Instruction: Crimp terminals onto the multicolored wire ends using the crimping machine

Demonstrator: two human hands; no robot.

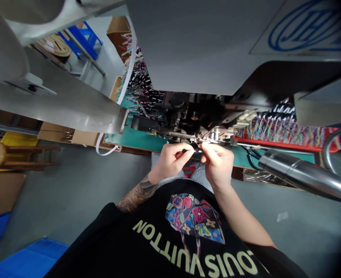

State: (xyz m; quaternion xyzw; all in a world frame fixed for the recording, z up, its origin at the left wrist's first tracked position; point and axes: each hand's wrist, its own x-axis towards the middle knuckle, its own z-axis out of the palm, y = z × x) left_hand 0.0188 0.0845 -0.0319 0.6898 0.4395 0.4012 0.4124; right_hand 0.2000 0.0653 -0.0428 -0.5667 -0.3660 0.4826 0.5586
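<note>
My left hand [173, 159] and my right hand [217, 162] meet in front of a black and metal machine head [188, 119]. Both pinch a thin short wire piece [198, 150] between thumb and fingers, right at the machine's metal jaws [205, 138]. The wire is mostly hidden by my fingertips. The machine sits on a green bench top [138, 139] under a large grey housing [193, 42].
A red tray [280, 143] of multicoloured cut wires lies at the right. More coloured wires [138, 81] pile behind the machine at the left. A shiny metal tube [304, 175] juts in from the right. Cardboard boxes [57, 133], a wooden stool [2, 156] and blue crates [28, 258] stand at left.
</note>
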